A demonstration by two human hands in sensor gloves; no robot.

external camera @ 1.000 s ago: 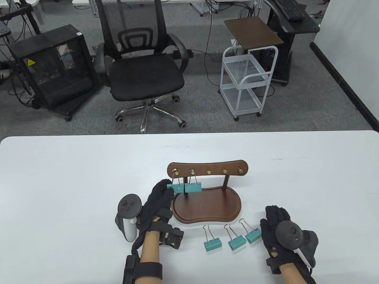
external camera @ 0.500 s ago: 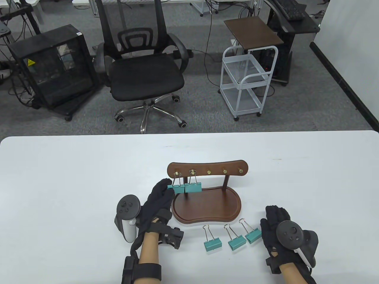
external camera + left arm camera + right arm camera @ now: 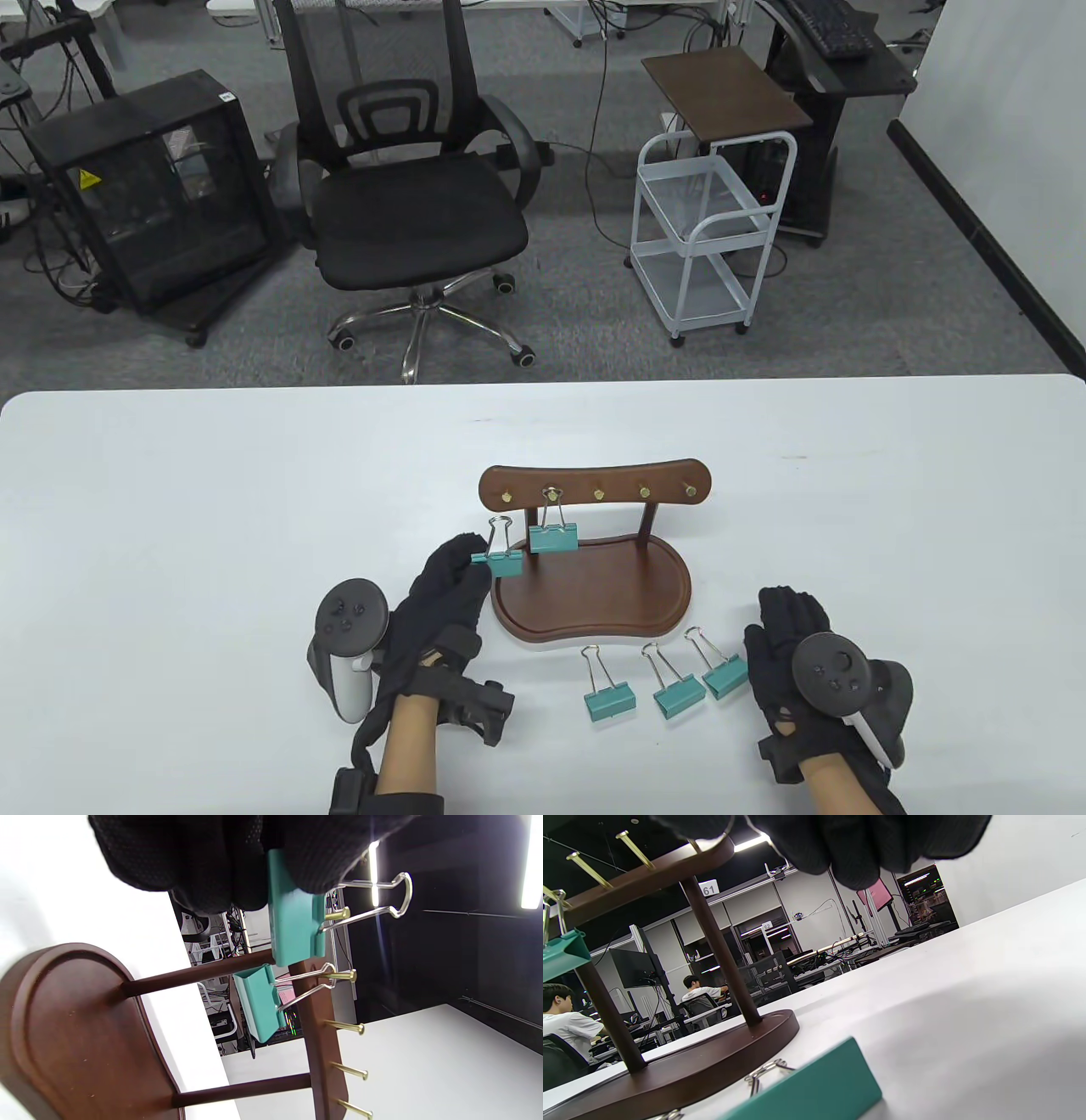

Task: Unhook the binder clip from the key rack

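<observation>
The brown wooden key rack (image 3: 594,491) stands on its base (image 3: 611,598) at mid table. My left hand (image 3: 477,559) pinches the body of a teal binder clip (image 3: 502,561); its wire loops sit just below and in front of the bare leftmost brass hook (image 3: 506,497). In the left wrist view my fingers (image 3: 237,861) grip this clip (image 3: 295,921) beside that hook (image 3: 337,914). A second teal clip (image 3: 553,537) hangs on the second hook. My right hand (image 3: 785,624) rests empty on the table, right of the rack.
Three teal binder clips (image 3: 609,700) (image 3: 679,696) (image 3: 725,677) lie on the white table (image 3: 212,509) in front of the rack base, the rightmost close to my right hand. Three hooks on the rack's right are bare. An office chair and a cart stand beyond the table.
My left hand has pulled the leftmost clip down and toward me, off its hook. The hand has shifted slightly left and back. The right hand has not moved.
</observation>
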